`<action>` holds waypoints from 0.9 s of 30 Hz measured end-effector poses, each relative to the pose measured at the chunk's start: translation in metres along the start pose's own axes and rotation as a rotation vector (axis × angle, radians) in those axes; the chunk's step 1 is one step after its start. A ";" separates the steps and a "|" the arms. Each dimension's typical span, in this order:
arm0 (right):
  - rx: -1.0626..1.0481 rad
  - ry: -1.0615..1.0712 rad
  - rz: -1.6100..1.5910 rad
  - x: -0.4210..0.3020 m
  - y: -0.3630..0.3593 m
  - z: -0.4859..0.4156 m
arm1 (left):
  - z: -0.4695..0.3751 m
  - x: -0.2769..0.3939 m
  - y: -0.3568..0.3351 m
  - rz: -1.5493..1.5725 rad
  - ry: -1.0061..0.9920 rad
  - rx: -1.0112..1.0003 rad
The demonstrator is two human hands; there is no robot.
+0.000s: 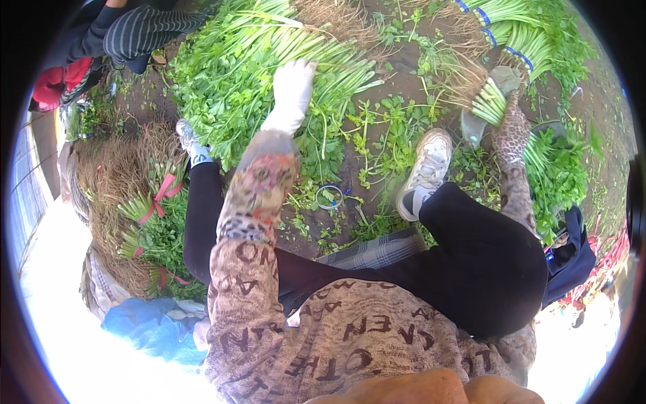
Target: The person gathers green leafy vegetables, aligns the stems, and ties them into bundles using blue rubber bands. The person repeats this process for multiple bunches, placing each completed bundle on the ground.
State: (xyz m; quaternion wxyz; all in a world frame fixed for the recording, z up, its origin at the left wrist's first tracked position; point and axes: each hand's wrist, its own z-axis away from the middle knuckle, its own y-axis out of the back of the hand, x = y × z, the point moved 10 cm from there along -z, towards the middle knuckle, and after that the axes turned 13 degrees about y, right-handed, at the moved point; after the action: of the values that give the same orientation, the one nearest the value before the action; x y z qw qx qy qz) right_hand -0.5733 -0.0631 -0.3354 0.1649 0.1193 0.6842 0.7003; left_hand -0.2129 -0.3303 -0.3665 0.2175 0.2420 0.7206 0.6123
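Observation:
White-gloved, my left hand (295, 91) is on the near stalks of a large heap of leafy green celery (217, 86) with roots; whether its fingers grip a stalk cannot be told. Further right, my right hand (509, 129), in a spotted glove or cuff, is at a bunch of rooted celery stalks (489, 103) and closed around it. Grey-green pieces (504, 80) lie at the upper and lower side of that bunch. The bunch's leaves (555, 187) spread out below the hand, by my right forearm.
Celery bundles with blue ties (520, 56) lie at the upper right, bundles with red ties (164, 194) at the left. A roll of tape or ring (329, 197) lies between my shoes (429, 166). Loose leaves cover the ground. Another person's striped sleeve (146, 33) shows at upper left.

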 end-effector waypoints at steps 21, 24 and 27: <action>-0.763 0.613 -1.180 -0.259 -0.061 0.029 | 0.094 0.013 -0.060 0.028 -0.151 -0.687; -0.748 0.471 -1.485 -0.249 -0.080 0.034 | 0.091 0.006 -0.002 0.553 0.376 -0.683; -0.728 0.254 -1.821 -0.258 -0.083 0.037 | 0.145 0.052 -0.005 1.229 0.838 -0.957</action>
State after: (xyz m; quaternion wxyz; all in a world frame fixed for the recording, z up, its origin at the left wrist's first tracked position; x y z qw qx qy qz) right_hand -0.3171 -0.1302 -0.4017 0.5927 -0.5865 0.2704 0.4812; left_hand -0.1658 -0.1861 -0.3952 -0.3542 0.2254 0.1502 0.8951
